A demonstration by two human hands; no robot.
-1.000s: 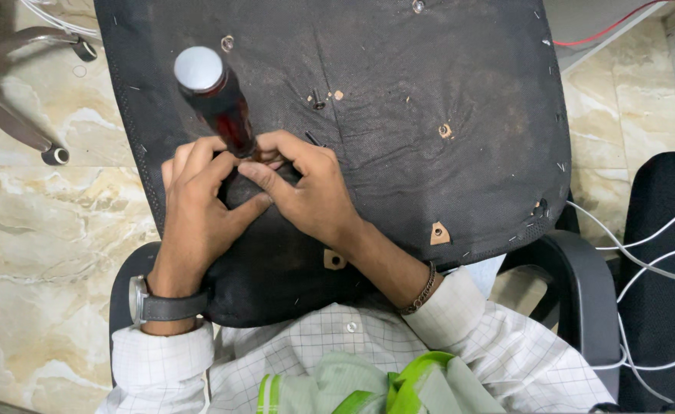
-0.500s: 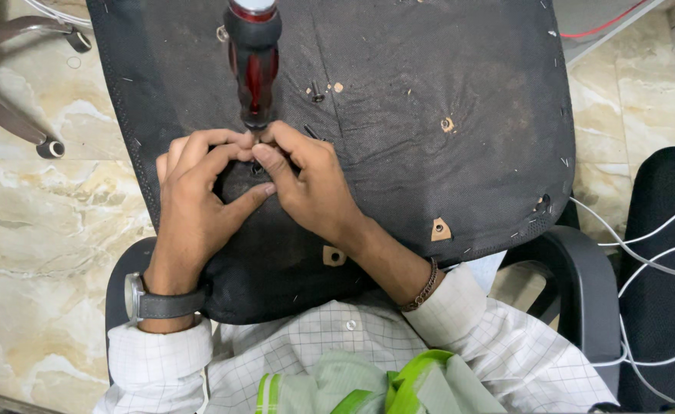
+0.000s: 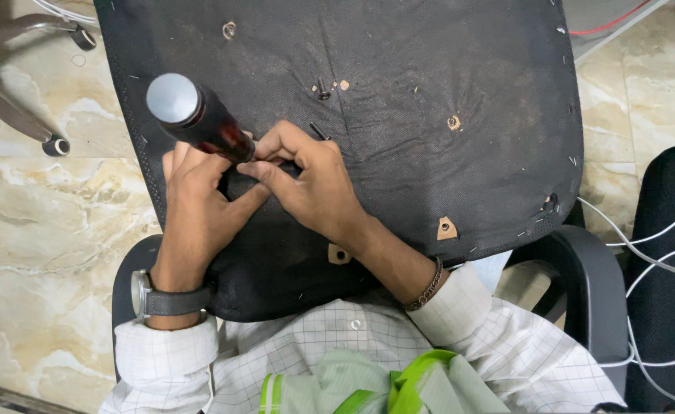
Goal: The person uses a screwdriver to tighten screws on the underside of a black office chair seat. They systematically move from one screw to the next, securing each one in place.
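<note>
A black fabric-covered chair seat panel (image 3: pixel 445 84), underside up, rests across my lap. A screwdriver (image 3: pixel 196 116) with a dark red handle and a silver end cap stands on it, leaning up and to the left toward the camera. My left hand (image 3: pixel 199 203) and my right hand (image 3: pixel 311 184) meet around its lower shaft, fingers pinched at the tip. The tip and whatever it touches are hidden by my fingers. A dark loose screw (image 3: pixel 322 88) lies just beyond my hands.
The panel has several screw holes (image 3: pixel 454 121) and tan brackets (image 3: pixel 446 228). A black chair armrest (image 3: pixel 590 268) is at my right, white cables (image 3: pixel 659 253) beyond it. A chair base with castor (image 3: pixel 54 144) stands at upper left on the marble floor (image 3: pixel 39 230).
The screwdriver handle swung from leaning left to nearly upright, then back to leaning left. Both hands stayed at the tip.
</note>
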